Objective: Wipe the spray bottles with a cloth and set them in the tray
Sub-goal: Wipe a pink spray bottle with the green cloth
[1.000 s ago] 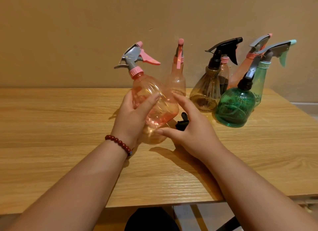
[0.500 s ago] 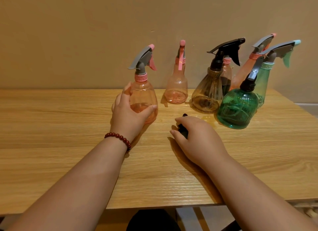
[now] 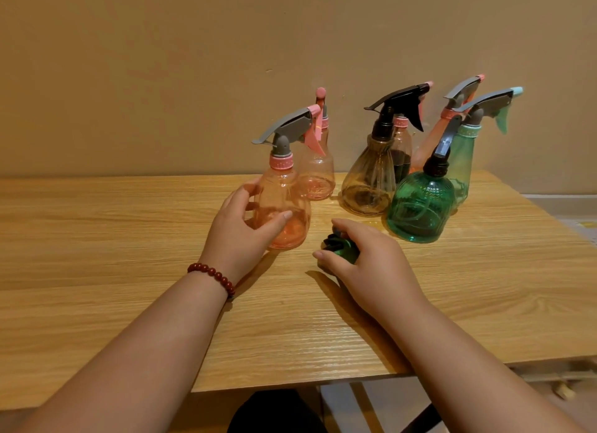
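Observation:
A clear pink spray bottle [image 3: 287,206] with a grey and pink trigger stands upright on the wooden table [image 3: 97,239]. My left hand [image 3: 239,235] wraps around its left side, thumb on the front. My right hand [image 3: 371,264] rests just right of it, closed over a small green object with a black end [image 3: 342,248] that lies on the table; most of it is hidden by my fingers. No cloth or tray is in view.
Behind stand a second pink bottle [image 3: 318,174], a brown bottle with a black trigger [image 3: 371,180], a round green bottle [image 3: 420,206], a tall green bottle [image 3: 468,155] and a leaning orange-pink bottle [image 3: 429,145], close to the wall. The table's right edge is near them.
The pink bottle went from tilted in both hands to upright on the table. My right hand dropped from it onto the small green object.

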A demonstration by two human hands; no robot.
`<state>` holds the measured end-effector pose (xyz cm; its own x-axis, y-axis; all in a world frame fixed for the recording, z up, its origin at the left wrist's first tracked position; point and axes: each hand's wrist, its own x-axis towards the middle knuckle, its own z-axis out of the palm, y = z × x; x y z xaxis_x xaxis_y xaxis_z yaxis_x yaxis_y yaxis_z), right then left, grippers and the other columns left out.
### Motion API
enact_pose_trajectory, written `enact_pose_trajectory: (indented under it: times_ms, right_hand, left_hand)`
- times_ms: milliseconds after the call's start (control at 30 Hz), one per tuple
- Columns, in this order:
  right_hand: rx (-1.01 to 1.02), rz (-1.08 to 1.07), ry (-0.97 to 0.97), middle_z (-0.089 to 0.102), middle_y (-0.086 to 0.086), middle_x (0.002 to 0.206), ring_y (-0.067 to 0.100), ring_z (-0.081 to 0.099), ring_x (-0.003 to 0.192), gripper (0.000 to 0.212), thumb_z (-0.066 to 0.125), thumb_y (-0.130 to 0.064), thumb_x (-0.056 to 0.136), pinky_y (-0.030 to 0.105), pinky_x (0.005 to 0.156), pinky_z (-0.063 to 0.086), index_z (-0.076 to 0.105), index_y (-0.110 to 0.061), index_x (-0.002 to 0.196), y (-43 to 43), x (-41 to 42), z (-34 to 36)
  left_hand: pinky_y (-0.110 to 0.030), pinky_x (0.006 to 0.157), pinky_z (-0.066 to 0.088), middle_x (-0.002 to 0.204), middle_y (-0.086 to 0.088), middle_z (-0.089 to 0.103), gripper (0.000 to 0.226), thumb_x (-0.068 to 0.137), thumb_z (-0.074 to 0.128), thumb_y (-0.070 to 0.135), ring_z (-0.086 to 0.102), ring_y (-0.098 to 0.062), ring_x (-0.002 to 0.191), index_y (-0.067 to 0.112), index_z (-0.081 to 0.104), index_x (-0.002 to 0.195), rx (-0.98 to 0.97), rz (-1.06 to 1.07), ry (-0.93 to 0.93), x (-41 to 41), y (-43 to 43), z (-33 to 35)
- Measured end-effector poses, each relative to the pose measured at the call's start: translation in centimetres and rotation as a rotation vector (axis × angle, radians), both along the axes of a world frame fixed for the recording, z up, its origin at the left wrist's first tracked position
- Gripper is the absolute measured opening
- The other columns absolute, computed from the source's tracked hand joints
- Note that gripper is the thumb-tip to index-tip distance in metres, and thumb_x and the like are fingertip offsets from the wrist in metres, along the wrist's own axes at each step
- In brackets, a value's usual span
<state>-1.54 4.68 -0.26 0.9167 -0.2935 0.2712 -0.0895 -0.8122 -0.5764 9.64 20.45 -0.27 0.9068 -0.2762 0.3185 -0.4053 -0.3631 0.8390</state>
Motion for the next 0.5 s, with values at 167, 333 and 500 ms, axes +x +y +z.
enact_pose_trajectory:
  times_ms: [167, 333, 500]
  right_hand:
    - [-0.014, 0.044, 0.028, 0.056, -0.012, 0.134, 0.005, 0.047, 0.124, 0.053, 0.07, -0.04, 0.084, 0.014, 0.099, 0.03, 0.054, -0.031, 0.134, -0.4, -1.4, -0.2]
    - [0.009, 0.108, 0.021, 0.06, -0.014, 0.128, 0.0, 0.048, 0.121, 0.051, 0.07, -0.049, 0.079, 0.0, 0.092, 0.026, 0.063, -0.029, 0.125, -0.5, -2.2, -0.1]
    - [0.033, -0.004, -0.092, 0.041, -0.012, 0.147, 0.005, 0.035, 0.136, 0.088, 0.07, -0.059, 0.072, 0.016, 0.103, 0.025, 0.036, -0.029, 0.146, -0.1, -1.2, 1.0]
  left_hand:
    - [-0.013, 0.078, 0.045, 0.125, 0.015, 0.048, 0.05, 0.083, 0.071, 0.035, 0.051, -0.001, 0.109, 0.039, 0.047, 0.127, -0.003, -0.024, -0.038, -0.5, 0.0, -0.2]
    - [-0.002, 0.072, 0.045, 0.12, 0.011, 0.048, 0.053, 0.083, 0.073, 0.03, 0.049, 0.01, 0.102, 0.032, 0.051, 0.132, -0.011, -0.037, -0.066, -1.1, -0.3, 0.1]
    - [0.005, 0.071, 0.038, 0.12, 0.008, 0.051, 0.047, 0.091, 0.063, 0.026, 0.05, 0.009, 0.102, 0.027, 0.05, 0.136, 0.011, -0.066, -0.081, -1.4, -0.5, -0.1]
